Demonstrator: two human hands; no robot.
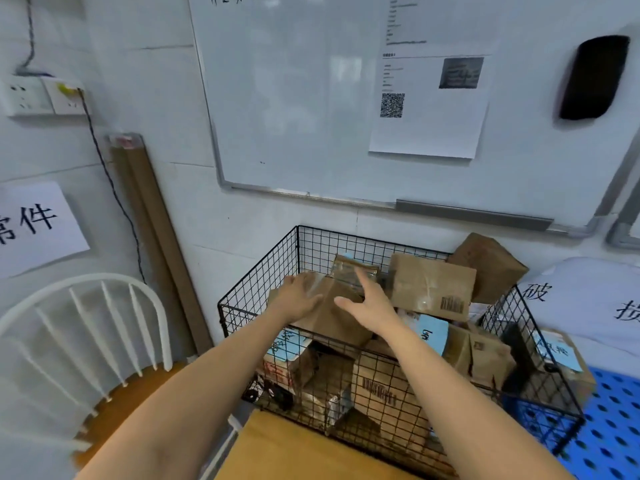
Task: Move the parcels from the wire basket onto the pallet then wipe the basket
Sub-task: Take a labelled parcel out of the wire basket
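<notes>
Parcel (330,320) beneath left hand (298,296) and right hand (367,304), atop wire basket (273,261)

we take this for a parcel depot or courier mailroom: a wire basket (256,282) heaped with taped cardboard parcels (429,285) bearing barcodes, a blue pallet (609,427), a whiteboard (294,98) carrying a qr-code notice (429,109), and a paper sign (38,226) in chinese characters.
</notes>
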